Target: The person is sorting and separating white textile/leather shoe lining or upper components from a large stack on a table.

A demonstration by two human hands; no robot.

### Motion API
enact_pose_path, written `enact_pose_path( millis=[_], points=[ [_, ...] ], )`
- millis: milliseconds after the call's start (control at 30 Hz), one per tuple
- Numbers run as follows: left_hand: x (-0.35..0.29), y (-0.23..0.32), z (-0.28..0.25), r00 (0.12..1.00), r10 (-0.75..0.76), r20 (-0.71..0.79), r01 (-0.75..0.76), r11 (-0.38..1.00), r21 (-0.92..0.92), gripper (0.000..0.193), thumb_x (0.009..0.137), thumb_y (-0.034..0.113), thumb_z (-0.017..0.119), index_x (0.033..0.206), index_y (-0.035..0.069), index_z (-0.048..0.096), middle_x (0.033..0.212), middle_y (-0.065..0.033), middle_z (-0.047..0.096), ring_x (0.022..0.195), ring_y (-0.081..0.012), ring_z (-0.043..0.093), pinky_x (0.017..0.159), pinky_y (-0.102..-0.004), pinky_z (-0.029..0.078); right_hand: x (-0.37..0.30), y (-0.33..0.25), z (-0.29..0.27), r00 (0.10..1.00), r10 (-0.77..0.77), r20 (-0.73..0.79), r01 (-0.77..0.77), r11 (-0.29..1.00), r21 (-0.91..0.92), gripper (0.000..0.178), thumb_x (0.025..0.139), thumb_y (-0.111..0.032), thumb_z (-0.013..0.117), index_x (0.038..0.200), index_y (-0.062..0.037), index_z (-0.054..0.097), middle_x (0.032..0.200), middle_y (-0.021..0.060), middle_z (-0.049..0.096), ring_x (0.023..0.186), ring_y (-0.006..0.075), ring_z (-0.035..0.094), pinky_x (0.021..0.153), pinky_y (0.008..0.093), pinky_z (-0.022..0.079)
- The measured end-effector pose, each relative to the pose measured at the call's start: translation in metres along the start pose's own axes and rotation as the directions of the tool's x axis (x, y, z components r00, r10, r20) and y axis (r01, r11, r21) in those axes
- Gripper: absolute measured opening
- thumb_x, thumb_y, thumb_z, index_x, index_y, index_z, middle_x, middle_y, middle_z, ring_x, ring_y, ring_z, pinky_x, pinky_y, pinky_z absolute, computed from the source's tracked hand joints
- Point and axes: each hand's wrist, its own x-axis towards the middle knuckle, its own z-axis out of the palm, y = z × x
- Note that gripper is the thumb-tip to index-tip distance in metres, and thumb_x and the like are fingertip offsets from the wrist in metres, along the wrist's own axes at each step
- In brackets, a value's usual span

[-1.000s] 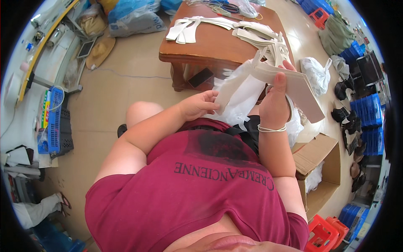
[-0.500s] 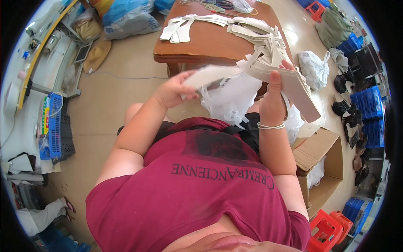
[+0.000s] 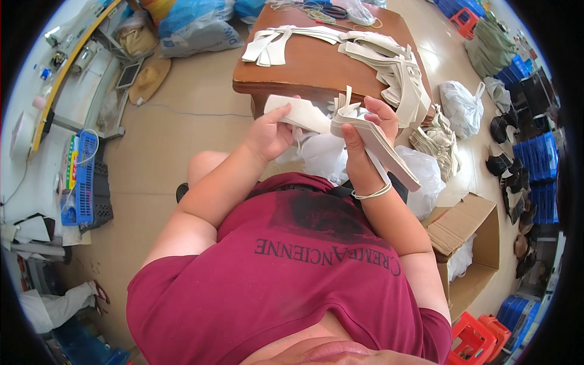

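Pinched in my left hand (image 3: 272, 135), a broad off-white strip (image 3: 301, 114) is held out level in front of the table. My right hand (image 3: 364, 163) is closed around a stack of off-white strips (image 3: 383, 146), lying in layers and slanting down to the right, with its thumb on top. A thin band circles my right wrist. The inner ends of the strip and the stack come close together; whether they touch I cannot tell. Behind the hands, more strips (image 3: 404, 79) lie heaped on the brown table (image 3: 304, 73), some drooping over its right edge.
Below my hands hangs a white plastic bag (image 3: 325, 158). Another heap of strips (image 3: 439, 145) sits right of the table, near a tied white bag (image 3: 462, 108). An open cardboard box (image 3: 465, 234) stands at my right, with red stools (image 3: 471, 337) nearer. Blue crates (image 3: 535, 152) line the right side.
My right hand has come left with its stack, away from the table's heap. The strip in my left hand has swung to point more rightward. The view has shifted slightly.
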Motion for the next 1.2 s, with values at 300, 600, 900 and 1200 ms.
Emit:
enact_pose_path(
  millis=[300,600,900,1200],
  points=[
    [0.019,0.016,-0.009,0.957,0.291,0.018,-0.283,0.942,-0.183,0.029,0.095,0.022,0.045,0.122,0.015,0.054,0.124,-0.0077,0.058,0.117,-0.0302,0.050,0.105,-0.0491,0.034,-0.004,0.002,0.001,1.000,-0.024,-0.018,0.024,1.000,-0.001,0.023,0.085,-0.032,0.071,0.088,-0.0089,0.071,0.124,0.0169,0.052,0.112,0.0291,0.048,0.091,0.0410,0.041],
    [0.006,-0.015,0.016,0.987,0.160,-0.006,-0.158,0.965,-0.211,0.023,0.090,0.014,0.059,0.113,0.014,0.057,0.113,-0.0109,0.061,0.115,-0.0367,0.053,0.102,-0.0574,0.039,-0.007,0.004,0.006,0.994,0.113,-0.008,-0.111,0.989,0.101,0.020,0.086,-0.029,0.071,0.088,-0.0089,0.070,0.125,0.0152,0.049,0.106,0.0268,0.048,0.091,0.0388,0.040],
    [0.001,0.038,0.018,0.924,0.380,-0.045,-0.379,0.893,-0.243,0.020,0.089,0.013,0.060,0.108,0.016,0.058,0.100,-0.0063,0.062,0.106,-0.0300,0.058,0.097,-0.0553,0.043,-0.002,-0.007,-0.004,0.964,0.218,-0.152,-0.170,0.946,0.275,0.047,0.087,-0.033,0.072,0.119,-0.0037,0.053,0.121,0.0133,0.052,0.102,0.0172,0.050,0.088,0.0307,0.043],
    [0.001,0.036,-0.021,0.935,0.321,-0.149,-0.340,0.933,-0.122,0.020,0.091,0.013,0.056,0.110,0.009,0.058,0.105,-0.0077,0.064,0.102,-0.0275,0.061,0.099,-0.0487,0.045,0.006,-0.013,-0.013,0.943,0.332,0.028,-0.326,0.899,0.293,0.047,0.084,-0.016,0.075,0.120,-0.0032,0.047,0.096,0.0027,0.057,0.085,0.0089,0.054,0.077,0.0234,0.046]
  ],
)
